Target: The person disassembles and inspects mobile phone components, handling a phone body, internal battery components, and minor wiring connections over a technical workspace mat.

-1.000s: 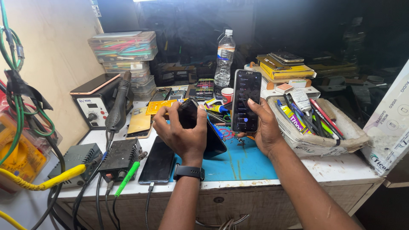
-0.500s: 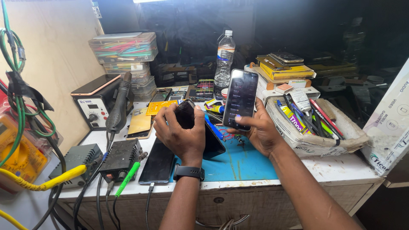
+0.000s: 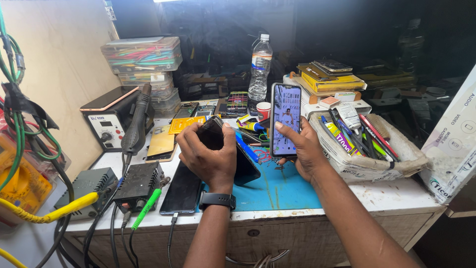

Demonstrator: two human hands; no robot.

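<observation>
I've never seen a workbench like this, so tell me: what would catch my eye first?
Probably the lit phone held upright in the right hand near the middle of the bench, its bright screen showing a picture. Beside it, the left hand grips a dark phone over the blue mat. A tall water bottle stands behind, and a tray of pens sits to the right.

The single head-worn camera looks forward and down from close above the blue mat. Beyond the mat, the view seemingly ends at a dim, hard-to-read back wall.
</observation>
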